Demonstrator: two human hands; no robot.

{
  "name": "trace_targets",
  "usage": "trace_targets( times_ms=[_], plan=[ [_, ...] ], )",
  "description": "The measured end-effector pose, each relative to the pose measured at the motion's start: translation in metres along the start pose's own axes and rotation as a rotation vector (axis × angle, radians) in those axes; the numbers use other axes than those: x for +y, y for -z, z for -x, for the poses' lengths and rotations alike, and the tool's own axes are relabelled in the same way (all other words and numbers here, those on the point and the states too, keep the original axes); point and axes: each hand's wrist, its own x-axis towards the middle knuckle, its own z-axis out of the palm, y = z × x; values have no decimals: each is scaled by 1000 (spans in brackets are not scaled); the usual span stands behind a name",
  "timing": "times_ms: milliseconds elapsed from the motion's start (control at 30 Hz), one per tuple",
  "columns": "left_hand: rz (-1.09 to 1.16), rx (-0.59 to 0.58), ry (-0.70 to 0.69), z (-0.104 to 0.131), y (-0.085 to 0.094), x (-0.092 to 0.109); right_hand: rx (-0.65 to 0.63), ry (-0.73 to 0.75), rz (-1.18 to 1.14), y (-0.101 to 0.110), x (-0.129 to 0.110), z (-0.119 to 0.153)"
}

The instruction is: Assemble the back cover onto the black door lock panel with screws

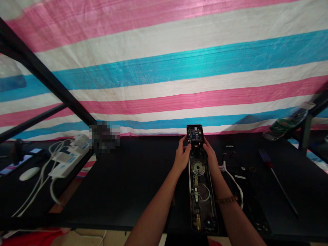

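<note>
An opened electronic door lock panel (198, 179), long and dark, extends from the table's front edge toward the striped sheet. At its far end a blue circuit board (194, 133) is exposed. A round metal hub, brass-coloured parts and thin wires show lower down inside it. My left hand (182, 155) is closed on the panel's left edge, its thumb by a white cable (189, 141) below the board. On the opposite edge, my right hand (210, 152) is closed around the side with its thumb near the rim. The undersides of both hands' fingers are hidden.
Right of the panel lie a white cable (234, 181), small loose parts (243, 168) and a long screwdriver (278, 181). A plastic bottle (289, 121) leans at the back right. To the left are a power strip (69, 159), a white mouse (29, 174) and a black frame bar (56, 87).
</note>
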Motion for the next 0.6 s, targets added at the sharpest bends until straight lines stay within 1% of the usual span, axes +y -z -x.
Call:
trace_targets(
  times_ms=[267,600],
  plan=[
    [10,2,2,0,0,1,4,-2,-5,0,0,0],
    [-30,5,-13,0,1,-3,8,3,0,-3,-3,1]
  ],
)
